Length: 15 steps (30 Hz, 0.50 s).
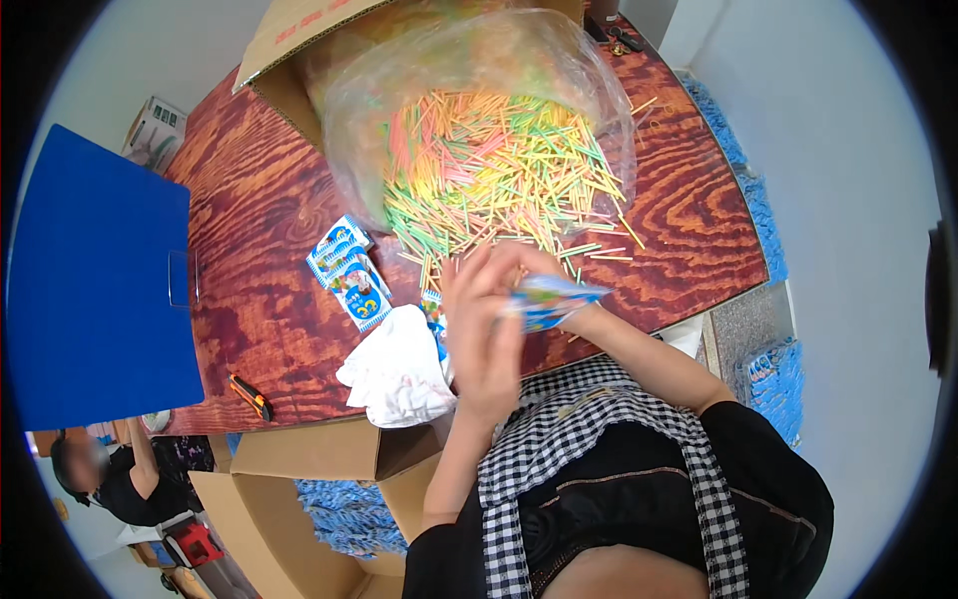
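Nearest the body, below the desk's near edge [299,424], open cardboard boxes [299,499] stand on the floor, and one of them holds a heap of blue packets [344,514]. A person in dark clothes [130,479] sits low at the far left, beside the boxes.

Just above the near edge, both hands are raised together. The left hand [484,329] is upright with its fingers [469,275] curled loosely around one end of a small blue packet [549,299]. The right hand [574,304] is mostly hidden behind that packet, and its fingers seem to pinch the other end, though the grip itself cannot be seen clearly. The packet is held in the air, over the desk's front edge.

To the left of the hands a crumpled white cloth [394,374] lies close to the edge, and an orange-and-black cutter [249,396] sits further left, with bare wood all around it. A few more blue-and-white packets [349,270] lie beyond the cloth. A blue board [100,290] covers the left side of the desk.

Further in, a big clear plastic bag [479,110] lies open toward the hands, spilling thin coloured sticks [499,170] in yellow, green and pink onto the wood. Behind it a cardboard box [299,40] lies on its side. The right side of the desk stays mostly open up to its right edge
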Motion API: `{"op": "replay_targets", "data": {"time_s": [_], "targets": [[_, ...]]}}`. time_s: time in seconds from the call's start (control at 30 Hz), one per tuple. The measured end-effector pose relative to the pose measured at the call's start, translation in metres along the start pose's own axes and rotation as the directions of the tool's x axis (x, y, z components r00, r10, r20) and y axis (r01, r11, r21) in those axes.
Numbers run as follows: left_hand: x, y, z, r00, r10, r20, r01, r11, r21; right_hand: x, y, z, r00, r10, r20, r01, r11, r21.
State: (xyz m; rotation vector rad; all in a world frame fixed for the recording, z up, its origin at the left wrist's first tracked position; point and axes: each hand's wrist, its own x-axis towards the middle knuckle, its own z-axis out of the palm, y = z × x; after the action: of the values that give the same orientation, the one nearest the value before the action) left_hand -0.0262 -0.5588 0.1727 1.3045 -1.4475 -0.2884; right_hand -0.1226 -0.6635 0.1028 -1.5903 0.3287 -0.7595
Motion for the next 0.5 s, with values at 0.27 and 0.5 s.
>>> {"op": "replay_targets", "data": {"time_s": [0.27, 0.5], "targets": [[0.02, -0.036, 0.034, 0.992, -0.118, -0.053, 0.128, 0.957, 0.26, -0.017, -0.005, 0.013, 0.978, 0.209, -0.007, -0.209, 0.976, -0.063], [0.011, -0.022, 0.003, 0.576, -0.815, 0.058, 0.19, 0.065, -0.98, -0.005, -0.027, 0.003, 0.976, 0.216, -0.017, -0.206, 0.95, 0.235]]}}
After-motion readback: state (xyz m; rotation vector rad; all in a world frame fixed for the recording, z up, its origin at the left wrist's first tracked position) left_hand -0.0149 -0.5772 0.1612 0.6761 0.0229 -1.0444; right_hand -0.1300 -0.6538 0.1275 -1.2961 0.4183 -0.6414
